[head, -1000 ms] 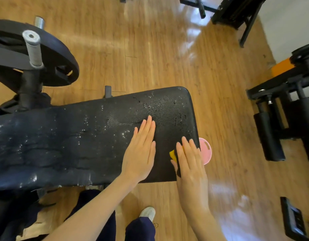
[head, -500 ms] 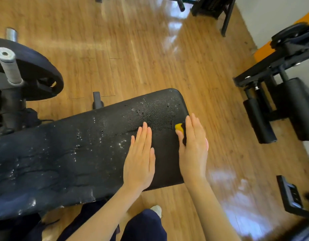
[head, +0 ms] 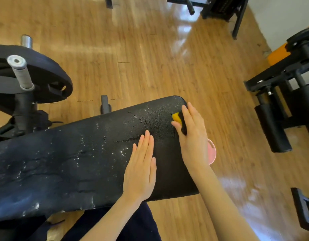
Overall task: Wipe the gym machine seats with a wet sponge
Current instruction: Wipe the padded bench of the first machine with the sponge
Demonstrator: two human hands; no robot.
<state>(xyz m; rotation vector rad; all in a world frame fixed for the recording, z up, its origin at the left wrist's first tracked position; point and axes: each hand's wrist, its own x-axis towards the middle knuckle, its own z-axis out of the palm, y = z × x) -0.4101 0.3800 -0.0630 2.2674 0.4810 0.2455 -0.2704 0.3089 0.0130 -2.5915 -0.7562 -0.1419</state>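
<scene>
The left hand [head: 139, 173] is laid flat, fingers straight, on the bench [head: 67, 164], holding nothing. Just right of it, the sponge [head: 178, 119] is pressed under the right hand [head: 193, 136], apparently gripped. Wiping is underway; unwiped pad leftward is called for next.
</scene>
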